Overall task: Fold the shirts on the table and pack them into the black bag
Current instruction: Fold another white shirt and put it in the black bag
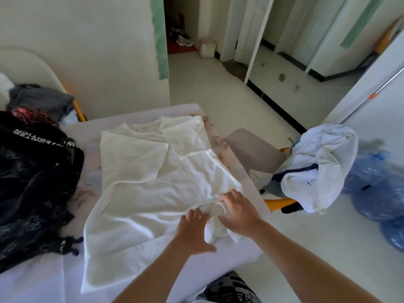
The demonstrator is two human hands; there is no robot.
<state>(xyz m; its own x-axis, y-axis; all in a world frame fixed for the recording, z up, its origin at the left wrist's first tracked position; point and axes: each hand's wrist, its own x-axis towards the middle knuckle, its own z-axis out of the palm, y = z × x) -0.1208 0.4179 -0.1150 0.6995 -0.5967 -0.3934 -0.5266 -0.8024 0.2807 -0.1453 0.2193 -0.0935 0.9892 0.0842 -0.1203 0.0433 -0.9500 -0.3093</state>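
A white T-shirt (153, 180) lies spread on the table (244, 176), collar at the far end, both sleeves folded in over the body. My left hand (193, 231) rests flat on the shirt's near right part, fingers straight. My right hand (237, 212) lies beside it on the bunched right hem, fingers spread over the cloth. The black bag (32, 182) with white lettering sits at the table's left edge.
A chair (255, 152) at the right carries another white garment (321, 169) over its back. Blue water bottles (376, 193) lie on the floor further right. Dark clothes (41, 99) are piled behind the bag. A doorway opens beyond the table.
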